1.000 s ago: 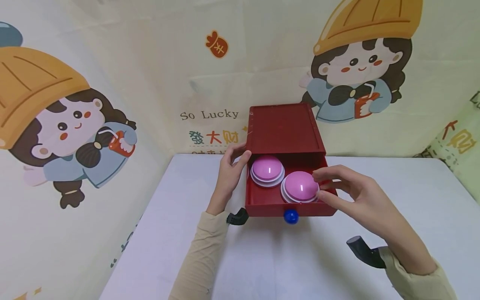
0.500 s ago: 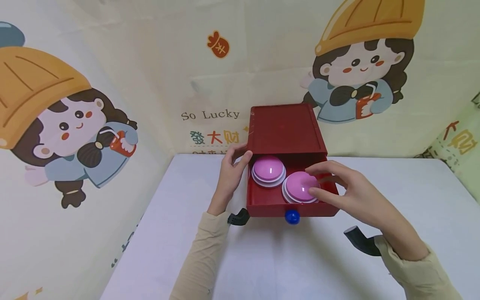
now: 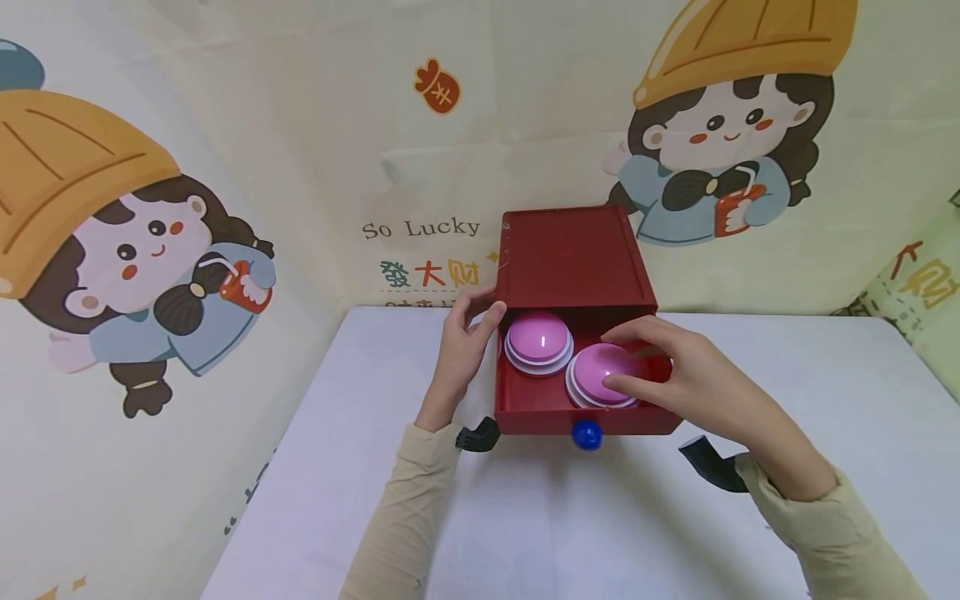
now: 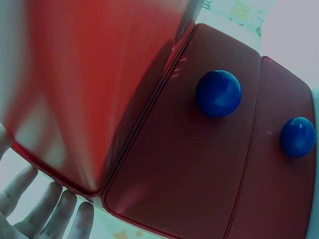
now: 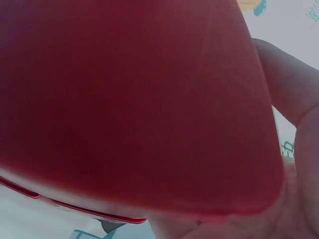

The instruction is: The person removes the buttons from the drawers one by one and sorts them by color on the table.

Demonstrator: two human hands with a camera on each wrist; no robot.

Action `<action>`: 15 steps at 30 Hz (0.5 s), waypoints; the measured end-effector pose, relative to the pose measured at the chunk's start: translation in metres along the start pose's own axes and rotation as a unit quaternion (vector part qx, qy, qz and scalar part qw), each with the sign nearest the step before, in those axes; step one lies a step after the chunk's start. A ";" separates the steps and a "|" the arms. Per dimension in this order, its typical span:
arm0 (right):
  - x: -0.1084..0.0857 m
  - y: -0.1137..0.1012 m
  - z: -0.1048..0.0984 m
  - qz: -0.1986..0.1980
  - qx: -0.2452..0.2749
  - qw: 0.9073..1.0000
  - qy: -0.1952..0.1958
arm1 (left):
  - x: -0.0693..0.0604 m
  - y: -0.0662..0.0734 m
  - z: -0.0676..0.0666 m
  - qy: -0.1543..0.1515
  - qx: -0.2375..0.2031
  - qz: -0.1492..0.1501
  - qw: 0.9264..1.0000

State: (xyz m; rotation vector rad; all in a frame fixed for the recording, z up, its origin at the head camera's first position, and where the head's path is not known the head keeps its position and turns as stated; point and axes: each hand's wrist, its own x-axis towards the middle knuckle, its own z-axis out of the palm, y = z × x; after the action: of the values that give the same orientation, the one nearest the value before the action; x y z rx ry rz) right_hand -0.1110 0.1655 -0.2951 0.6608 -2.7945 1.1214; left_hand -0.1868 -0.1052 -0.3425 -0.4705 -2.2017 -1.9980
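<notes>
The right hand, fingers wide, spans the nearer pink button in the drawer while the left hand, fingers straight, touches the red cabinet.

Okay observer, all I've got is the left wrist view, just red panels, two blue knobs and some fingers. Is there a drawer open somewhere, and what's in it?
Observer: The head view shows an open drawer with two pink-topped discs inside, a rear disc and a nearer disc.

Operator: Where's the right hand?

Observer: The right hand is over the nearer disc, its thumb overlapping the pink top in that view; whether it touches, I can't tell.

Operator: Anything covering the other one?

Observer: No hand lies over the rear disc; its whole pink top shows.
</notes>
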 end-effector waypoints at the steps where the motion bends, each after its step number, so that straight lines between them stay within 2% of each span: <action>1: 0.001 0.000 0.000 0.001 -0.001 1.000 -0.002 | 0.000 0.000 0.000 0.000 0.001 0.000 1.000; 15: 0.008 -0.001 0.003 0.023 -0.011 0.999 -0.036 | -0.001 0.002 0.000 0.000 0.005 0.001 1.000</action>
State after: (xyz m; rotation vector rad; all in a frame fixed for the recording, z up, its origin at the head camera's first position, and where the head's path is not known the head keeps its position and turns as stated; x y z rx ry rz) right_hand -0.1178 0.1602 -0.2952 0.6504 -2.8929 1.0956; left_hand -0.1852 -0.1049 -0.3406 -0.4704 -2.2094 -1.9853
